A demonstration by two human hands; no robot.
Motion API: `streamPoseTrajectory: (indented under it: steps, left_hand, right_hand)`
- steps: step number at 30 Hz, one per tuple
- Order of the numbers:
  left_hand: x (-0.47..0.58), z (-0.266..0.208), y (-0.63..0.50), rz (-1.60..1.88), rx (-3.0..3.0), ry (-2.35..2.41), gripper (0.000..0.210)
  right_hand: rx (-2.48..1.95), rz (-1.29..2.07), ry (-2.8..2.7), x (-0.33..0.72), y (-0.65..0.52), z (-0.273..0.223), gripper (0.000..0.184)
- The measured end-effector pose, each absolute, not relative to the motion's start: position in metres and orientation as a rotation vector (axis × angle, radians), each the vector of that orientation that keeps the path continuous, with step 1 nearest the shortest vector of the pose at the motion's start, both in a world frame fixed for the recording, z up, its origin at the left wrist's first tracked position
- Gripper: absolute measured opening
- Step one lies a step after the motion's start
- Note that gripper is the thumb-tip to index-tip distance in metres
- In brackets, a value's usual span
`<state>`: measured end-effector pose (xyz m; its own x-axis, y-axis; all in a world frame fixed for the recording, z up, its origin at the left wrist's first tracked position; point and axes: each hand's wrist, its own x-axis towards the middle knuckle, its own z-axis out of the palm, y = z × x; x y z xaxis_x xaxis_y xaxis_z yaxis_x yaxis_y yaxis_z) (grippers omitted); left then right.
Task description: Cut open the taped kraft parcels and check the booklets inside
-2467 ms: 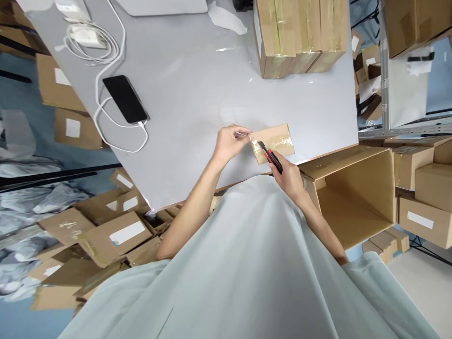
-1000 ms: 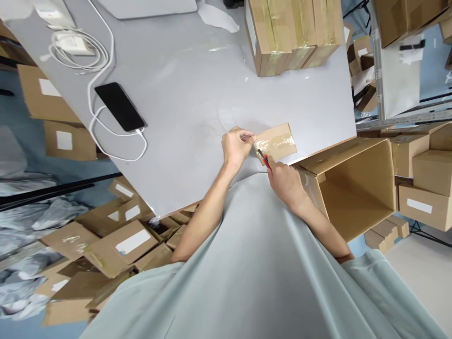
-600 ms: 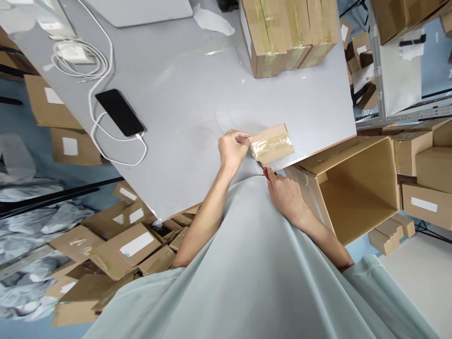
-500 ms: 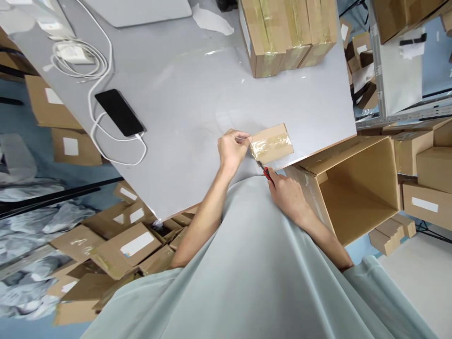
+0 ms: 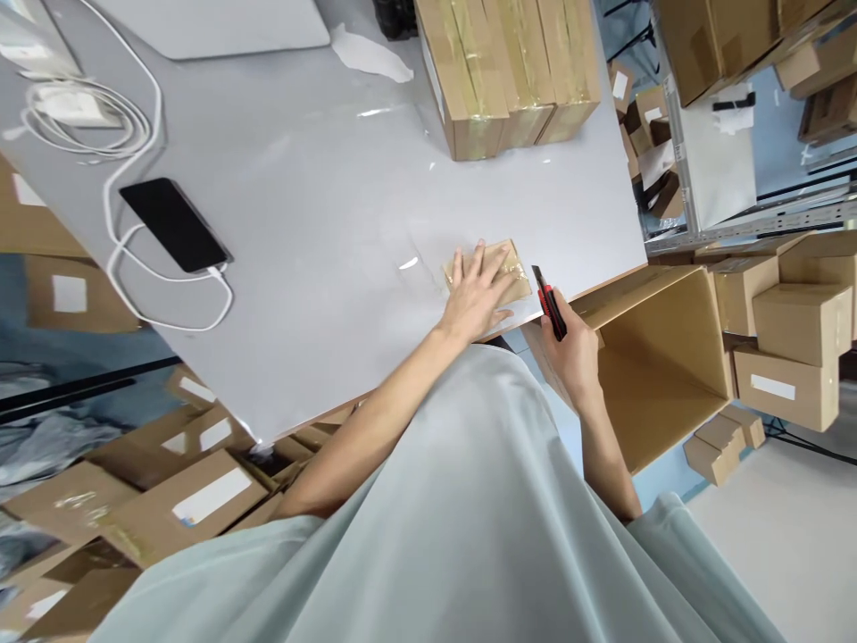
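A small cardboard box (image 5: 514, 259) with shiny clear tape lies near the table's front edge. Over its top and left side my left hand (image 5: 474, 296) is spread flat, fingers apart, hiding much of it. My right hand (image 5: 573, 344) grips a red and black utility knife (image 5: 550, 304) just right of the box. The knife's dark blade points up and away from me, apart from the cardboard. A thin shiny scrap (image 5: 408, 263) rests on the table left of my left hand.
Taped cartons (image 5: 499, 80) stand at the table's back. A phone (image 5: 175, 223) on a white cable lies left, below a laptop-like grey panel (image 5: 220, 22). An open large carton (image 5: 660, 366) stands beyond the front right edge. Boxes (image 5: 201, 496) are piled lower left.
My left hand has gone from pinching at the box's left end to lying flat on it. My right hand has drawn the knife off the box, to its right. The view has shifted.
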<state>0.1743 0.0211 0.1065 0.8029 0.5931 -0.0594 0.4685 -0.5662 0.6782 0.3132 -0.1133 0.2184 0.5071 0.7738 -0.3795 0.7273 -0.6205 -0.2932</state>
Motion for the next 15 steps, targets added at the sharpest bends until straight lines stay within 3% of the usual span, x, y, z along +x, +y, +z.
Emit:
streamPoseTrajectory:
  steps: [15]
  left_hand:
    - [0.166,0.098,0.021,0.234,2.202,0.842,0.075]
  right_hand:
    - [-2.968,0.691,-1.694,0.296,-0.082,0.183,0.065]
